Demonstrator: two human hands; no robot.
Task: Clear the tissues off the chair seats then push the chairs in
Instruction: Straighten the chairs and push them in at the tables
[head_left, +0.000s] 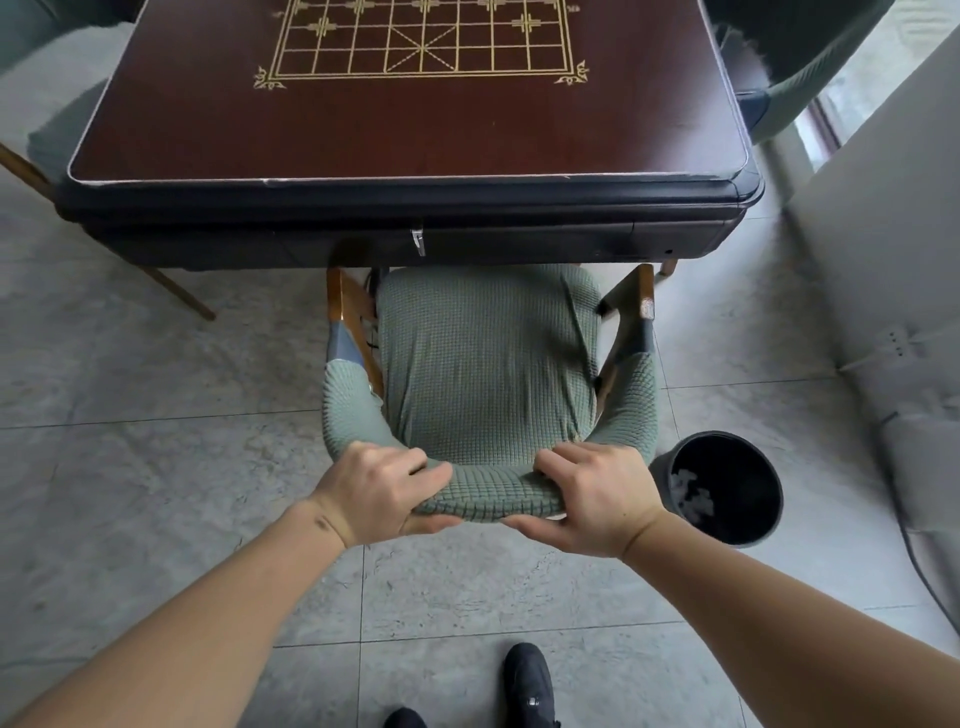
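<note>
A chair (483, 364) with a green waffle-knit cover and wooden arms stands in front of me, its seat bare and its front tucked under the table edge. My left hand (379, 491) grips the curved backrest top on the left. My right hand (592, 493) grips the same backrest on the right. White tissues (688, 493) lie inside a black bin (727, 491) on the floor right of the chair.
The dark red table (410, 130) with a gold chess grid fills the top. A green chair (57, 130) stands at its left side, another (795, 67) at its right. A white wall (883, 234) and a cable run along the right. My black shoes (527, 680) are below.
</note>
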